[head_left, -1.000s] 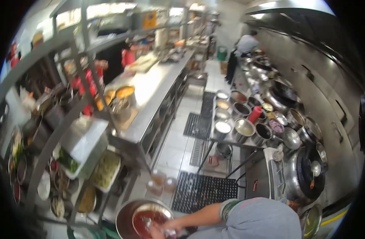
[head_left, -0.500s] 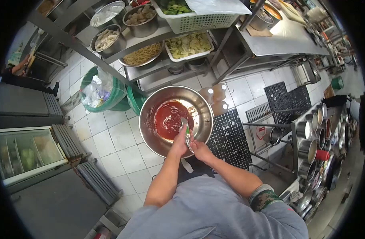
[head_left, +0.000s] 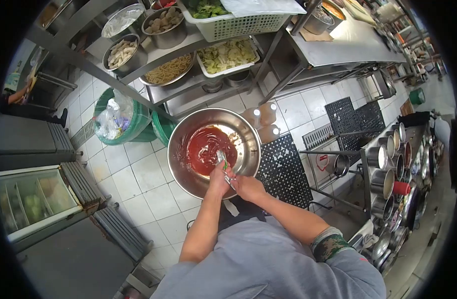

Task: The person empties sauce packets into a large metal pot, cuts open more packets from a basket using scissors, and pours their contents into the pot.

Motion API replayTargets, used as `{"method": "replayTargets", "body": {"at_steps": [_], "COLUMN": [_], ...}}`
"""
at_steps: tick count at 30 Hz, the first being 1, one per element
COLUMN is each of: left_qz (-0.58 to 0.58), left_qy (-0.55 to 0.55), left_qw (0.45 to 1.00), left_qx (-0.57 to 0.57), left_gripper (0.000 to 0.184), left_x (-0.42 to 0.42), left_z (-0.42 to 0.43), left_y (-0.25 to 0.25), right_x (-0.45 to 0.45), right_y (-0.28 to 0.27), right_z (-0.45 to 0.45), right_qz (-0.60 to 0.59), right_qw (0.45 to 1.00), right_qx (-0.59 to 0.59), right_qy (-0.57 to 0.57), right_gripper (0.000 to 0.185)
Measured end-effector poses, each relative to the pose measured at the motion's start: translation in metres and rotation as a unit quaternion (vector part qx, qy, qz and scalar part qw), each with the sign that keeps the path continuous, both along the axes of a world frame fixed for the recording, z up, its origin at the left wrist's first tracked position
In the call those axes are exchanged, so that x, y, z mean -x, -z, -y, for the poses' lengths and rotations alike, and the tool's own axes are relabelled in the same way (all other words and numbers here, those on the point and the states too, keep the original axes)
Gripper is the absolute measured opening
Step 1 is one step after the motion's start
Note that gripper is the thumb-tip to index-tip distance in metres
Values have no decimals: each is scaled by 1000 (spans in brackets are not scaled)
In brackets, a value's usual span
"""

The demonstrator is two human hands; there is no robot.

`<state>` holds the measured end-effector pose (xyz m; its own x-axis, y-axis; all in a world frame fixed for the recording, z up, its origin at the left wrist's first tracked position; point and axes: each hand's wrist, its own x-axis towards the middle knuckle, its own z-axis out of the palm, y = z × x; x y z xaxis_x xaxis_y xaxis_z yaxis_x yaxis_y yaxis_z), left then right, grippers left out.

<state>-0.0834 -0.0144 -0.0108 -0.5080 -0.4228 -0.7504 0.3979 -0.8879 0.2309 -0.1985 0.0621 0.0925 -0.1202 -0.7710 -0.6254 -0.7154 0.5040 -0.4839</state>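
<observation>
A large steel bowl [head_left: 251,149] stands low in front of me, with glossy red sauce [head_left: 201,149] pooled inside it. My left hand [head_left: 219,180] is over the bowl's near side, closed around a slim silver-and-green thing [head_left: 221,157]. Its upper end points into the sauce; whether it is a utensil or a packet I cannot tell. At the lower end of the same thing, my right hand [head_left: 249,188] is closed on it, close beside the left. Both palms hide most of its length.
Jugs of brown liquid [head_left: 267,113] and a black perforated mat [head_left: 285,174] lie right of the bowl. A lined green bin [head_left: 121,119] is at left. Steel shelving [head_left: 173,103] holds noodles [head_left: 168,70] and cabbage [head_left: 227,56]. Steel pots [head_left: 383,182] line the right side.
My hands have tilted the silver-and-green thing, its upper end now leaning more to the left. The whole view has shifted slightly, with the bowl a little further left.
</observation>
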Motion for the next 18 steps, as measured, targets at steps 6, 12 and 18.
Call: {"method": "replayTargets", "body": {"at_steps": [6, 12, 18], "left_qz": [48, 34, 121], "left_qy": [63, 77, 33], "left_qw": [996, 996, 991], "left_qx": [-36, -23, -41], "left_gripper": [25, 28, 24], "left_x": [3, -6, -3], "left_z": [9, 6, 1], "left_y": [-21, -13, -10], "right_x": [16, 12, 4], "right_y": [1, 1, -25], "right_z": [-6, -15, -4], "right_qz": [0, -25, -7], "right_qw": [1000, 998, 993], "right_qx": [-28, -17, -81], "right_qy": [-7, -50, -84], "right_gripper": [41, 41, 39]}}
